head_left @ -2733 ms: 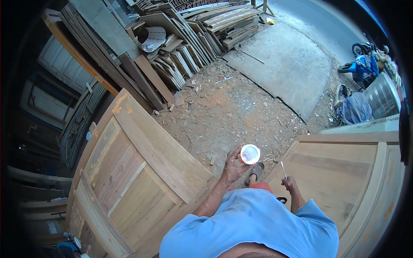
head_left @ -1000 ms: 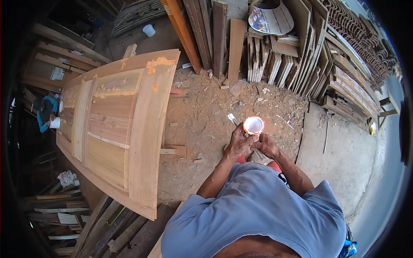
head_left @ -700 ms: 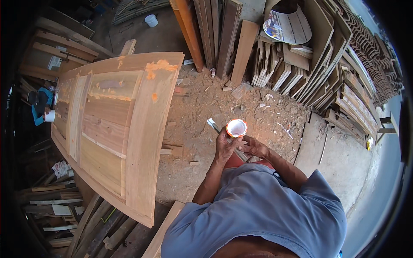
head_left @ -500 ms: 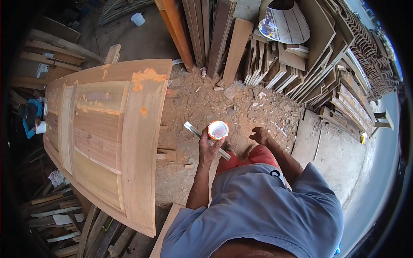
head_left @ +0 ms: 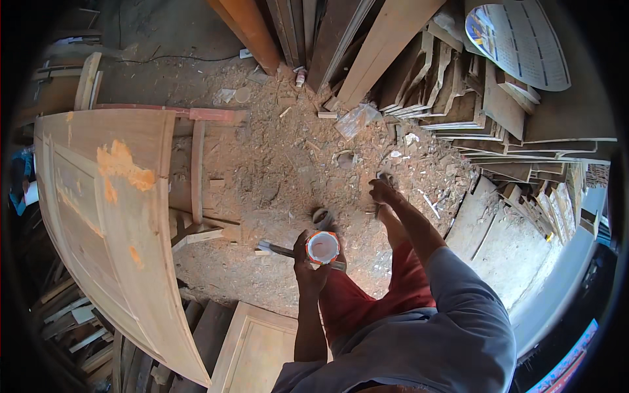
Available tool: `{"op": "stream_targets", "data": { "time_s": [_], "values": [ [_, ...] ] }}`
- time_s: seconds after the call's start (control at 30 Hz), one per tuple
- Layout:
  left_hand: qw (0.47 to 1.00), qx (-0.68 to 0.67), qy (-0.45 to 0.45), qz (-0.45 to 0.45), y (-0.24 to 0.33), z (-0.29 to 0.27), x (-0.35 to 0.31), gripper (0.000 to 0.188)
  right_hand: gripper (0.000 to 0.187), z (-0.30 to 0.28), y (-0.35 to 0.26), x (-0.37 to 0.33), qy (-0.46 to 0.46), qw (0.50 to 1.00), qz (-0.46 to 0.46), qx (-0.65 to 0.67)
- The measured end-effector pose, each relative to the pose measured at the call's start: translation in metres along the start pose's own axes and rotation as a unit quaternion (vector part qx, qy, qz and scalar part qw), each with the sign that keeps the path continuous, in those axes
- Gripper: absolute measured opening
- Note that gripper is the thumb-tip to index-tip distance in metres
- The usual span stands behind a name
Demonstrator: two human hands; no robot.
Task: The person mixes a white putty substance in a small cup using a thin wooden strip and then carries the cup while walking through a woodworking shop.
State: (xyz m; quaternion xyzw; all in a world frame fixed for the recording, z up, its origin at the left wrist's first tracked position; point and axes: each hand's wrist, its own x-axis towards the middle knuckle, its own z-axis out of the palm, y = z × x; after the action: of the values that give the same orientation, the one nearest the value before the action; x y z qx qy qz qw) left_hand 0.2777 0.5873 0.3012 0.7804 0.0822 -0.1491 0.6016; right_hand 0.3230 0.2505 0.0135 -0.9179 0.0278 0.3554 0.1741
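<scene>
My left hand (head_left: pixel 309 270) is wrapped round a small white tub (head_left: pixel 323 247) with an orange-smeared rim and a pale residue inside. The same hand also grips a long, narrow, flat strip-like tool (head_left: pixel 280 250), which passes beneath the tub; its exact kind is unclear. Out in front of my right leg, my right hand (head_left: pixel 385 191) hangs with its fingers curled in and nothing visible in them. Left of my hands lies a large panelled wooden door (head_left: pixel 147 223), raised off the floor, with orange filler patches (head_left: pixel 124 167) on its surface.
Wood scraps and shavings litter the dirt floor (head_left: pixel 275 164). Planks (head_left: pixel 390 52) and stacked boards (head_left: pixel 452 105) lean at the far right. Another panelled wooden piece (head_left: pixel 252 350) lies near my left side. A co-worker's blue sleeve (head_left: pixel 19 187) shows at the far left edge.
My view has shifted; the door now sits farther left and more floor shows. My legs have moved apart in a step. The tub and tool stay in my left hand.
</scene>
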Motion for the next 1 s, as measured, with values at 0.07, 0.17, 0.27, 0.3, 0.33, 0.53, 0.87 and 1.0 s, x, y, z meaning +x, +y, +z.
{"op": "stream_targets", "data": {
  "time_s": [0.07,0.17,0.27,0.3,0.33,0.53,0.87,1.0],
  "values": [
    [0.999,-0.008,0.025,-0.03,-0.044,0.028,0.015,0.096,0.044,-0.008,-0.022,0.061,-0.003,0.997,0.061,0.053],
    [0.996,-0.036,0.045,-0.063,-0.086,0.068,0.035,0.1,0.052,-0.011,-0.041,0.138,-0.02,0.997,0.072,0.029],
    [0.993,-0.046,0.052,-0.092,-0.136,0.088,0.039,0.098,0.058,-0.012,-0.062,0.196,-0.056,0.996,0.065,0.013],
    [0.993,-0.057,0.048,-0.092,-0.147,0.095,0.045,0.098,0.059,-0.006,-0.056,0.217,-0.041,0.997,0.066,-0.001],
    [0.981,-0.131,0.054,-0.136,-0.146,0.104,0.052,0.099,0.059,0.002,-0.052,0.235,-0.027,0.997,0.065,-0.014],
    [0.997,0.065,0.021,-0.031,-0.174,0.106,0.072,0.099,0.062,0.036,-0.009,0.299,0.039,0.994,0.083,-0.065],
    [0.996,-0.051,0.017,-0.067,-0.176,0.115,0.069,0.074,0.028,0.018,0.037,0.235,0.251,0.932,0.04,0.259],
    [0.999,0.053,-0.008,-0.005,-0.131,0.091,0.072,0.073,0.028,-0.055,0.01,0.169,0.144,0.803,0.005,0.578]
  ]
}}
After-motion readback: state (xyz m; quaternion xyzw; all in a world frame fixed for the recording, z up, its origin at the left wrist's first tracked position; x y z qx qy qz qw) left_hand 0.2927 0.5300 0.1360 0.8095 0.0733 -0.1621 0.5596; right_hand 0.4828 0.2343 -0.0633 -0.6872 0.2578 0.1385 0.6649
